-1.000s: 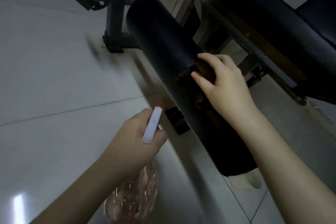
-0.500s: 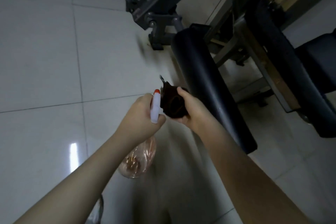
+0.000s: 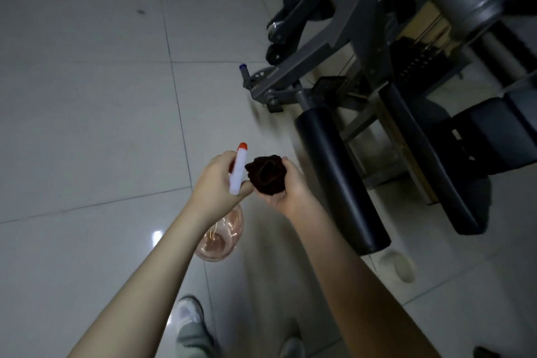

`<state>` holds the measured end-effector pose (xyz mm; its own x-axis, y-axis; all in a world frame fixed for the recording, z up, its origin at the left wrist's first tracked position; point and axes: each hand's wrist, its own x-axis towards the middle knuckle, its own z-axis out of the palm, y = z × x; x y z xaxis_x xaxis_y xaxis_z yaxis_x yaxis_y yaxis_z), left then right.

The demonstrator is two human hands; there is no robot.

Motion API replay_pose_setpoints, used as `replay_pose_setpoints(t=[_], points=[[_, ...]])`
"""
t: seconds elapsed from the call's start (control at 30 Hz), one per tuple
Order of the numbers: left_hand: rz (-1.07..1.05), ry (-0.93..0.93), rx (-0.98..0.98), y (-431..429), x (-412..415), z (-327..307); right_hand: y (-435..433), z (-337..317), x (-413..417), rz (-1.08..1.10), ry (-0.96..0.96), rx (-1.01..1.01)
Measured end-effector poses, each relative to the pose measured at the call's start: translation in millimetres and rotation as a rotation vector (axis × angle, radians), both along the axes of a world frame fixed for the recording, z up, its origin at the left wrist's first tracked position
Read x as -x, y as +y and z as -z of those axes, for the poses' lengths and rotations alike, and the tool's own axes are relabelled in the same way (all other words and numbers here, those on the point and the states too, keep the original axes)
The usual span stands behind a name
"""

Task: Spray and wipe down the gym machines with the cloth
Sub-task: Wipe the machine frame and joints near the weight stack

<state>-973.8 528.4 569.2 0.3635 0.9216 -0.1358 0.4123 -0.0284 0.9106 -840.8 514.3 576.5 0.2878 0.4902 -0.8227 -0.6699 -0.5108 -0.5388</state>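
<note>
Two bare hands meet above the pale tiled floor [image 3: 87,102], just left of the grey metal gym machine [image 3: 308,64]. A second ago the right hand pressed the cloth onto the roller. Now the right hand [image 3: 290,187] is off it, palm turned up, fingers curled round the dark crumpled cloth [image 3: 266,174], which sits bunched in the palm. The long black padded roller [image 3: 340,180] lies just to the right of that hand, apart from it. The view has also drawn back since then, so more of the frame and a black seat pad [image 3: 494,139] toward the right edge show.

The left hand [image 3: 218,183] grips the clear round spray bottle [image 3: 223,235] by its neck, as before. The white trigger head with the orange tip [image 3: 239,167] stands up beside the cloth, nearly touching it, with the tip pointing away from the person. The bottle's body hangs below the wrist and looks pink-tinted, with liquid in its lower part; the level is hard to read. A light shoe [image 3: 189,314] stands on the floor near the bottom edge.
</note>
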Motion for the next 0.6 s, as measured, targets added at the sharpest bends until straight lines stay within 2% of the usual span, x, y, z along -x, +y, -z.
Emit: replay_pose_setpoints(t=[0.23,0.33,0.6], points=[[0.068,-0.016,0.013,52.0,23.3,-85.8,35.9,-75.1,26.0,0.053,-0.004,-0.004],[0.077,-0.055,0.053,77.6,18.8,-113.6,55.6,-102.6,13.7,0.083,-0.031,0.008],[0.151,-0.069,0.131,164.5,-32.3,-171.5,118.3,-141.7,-48.6,0.063,-0.101,-0.113]])
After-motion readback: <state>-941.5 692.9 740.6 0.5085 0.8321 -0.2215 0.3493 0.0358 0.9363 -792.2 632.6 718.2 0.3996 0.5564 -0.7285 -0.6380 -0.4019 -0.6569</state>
